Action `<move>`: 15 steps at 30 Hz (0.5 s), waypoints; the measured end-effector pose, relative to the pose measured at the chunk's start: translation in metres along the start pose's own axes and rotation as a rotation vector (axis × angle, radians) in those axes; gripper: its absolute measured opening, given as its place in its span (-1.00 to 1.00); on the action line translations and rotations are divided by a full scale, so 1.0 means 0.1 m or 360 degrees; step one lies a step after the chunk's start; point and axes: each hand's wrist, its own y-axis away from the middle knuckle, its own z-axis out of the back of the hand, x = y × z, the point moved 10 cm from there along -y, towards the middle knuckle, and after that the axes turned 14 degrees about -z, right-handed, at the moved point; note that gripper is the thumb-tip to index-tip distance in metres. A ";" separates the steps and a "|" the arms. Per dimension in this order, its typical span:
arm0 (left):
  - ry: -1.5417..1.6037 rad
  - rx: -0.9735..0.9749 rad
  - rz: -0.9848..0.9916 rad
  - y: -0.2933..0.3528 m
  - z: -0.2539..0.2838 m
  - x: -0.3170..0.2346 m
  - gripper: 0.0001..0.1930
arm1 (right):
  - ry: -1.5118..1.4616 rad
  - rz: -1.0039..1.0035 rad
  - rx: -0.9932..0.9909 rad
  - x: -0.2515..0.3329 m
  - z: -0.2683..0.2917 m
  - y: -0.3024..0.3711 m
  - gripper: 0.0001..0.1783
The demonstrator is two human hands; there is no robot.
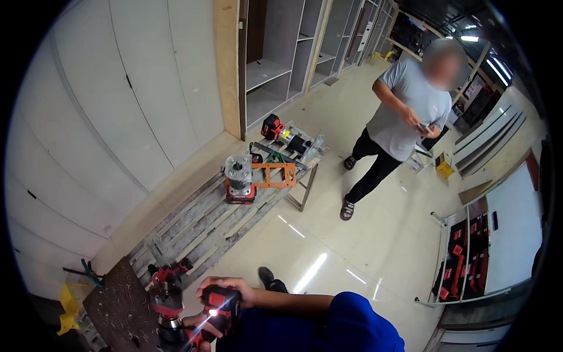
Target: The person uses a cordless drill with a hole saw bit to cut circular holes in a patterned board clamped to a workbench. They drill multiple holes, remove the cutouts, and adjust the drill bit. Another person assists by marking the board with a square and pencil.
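At the lower edge, a red and black cordless power tool [198, 339] is held close to my body, with a small light glowing beside its battery pack [226, 299]. My right hand [241, 288] reaches in from the right and is closed round the block-shaped battery pack. My left hand [202, 324] shows only in part, its fingers wrapped on the tool below the pack. A dark and silver round tool head [171, 324] sits just left of it. Near my hands, another red cordless tool [170, 271] lies on the slatted bench [193, 234].
A trim router [239, 179] with a clear base and an orange slotted template [272, 175] rest farther along the bench. Another cordless tool [284, 134] lies beyond. A dark board [120, 308] is at lower left. A person [410, 111] stands ahead; a rack [463, 255] holds toolboxes.
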 end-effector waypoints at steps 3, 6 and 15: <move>0.0029 -0.0004 -0.0073 0.34 0.18 -0.36 -0.44 | 0.0028 0.0006 -0.0014 -0.42 -0.13 -0.10 -0.47; 0.0008 -0.0006 -0.0158 0.64 0.35 -0.71 -0.40 | 0.0035 -0.0031 -0.0086 -0.79 -0.25 -0.17 -0.43; 0.0214 -0.0161 -0.0120 1.35 0.87 -1.22 -0.36 | 0.0125 -0.0086 -0.0386 -1.76 -0.18 -0.12 -0.40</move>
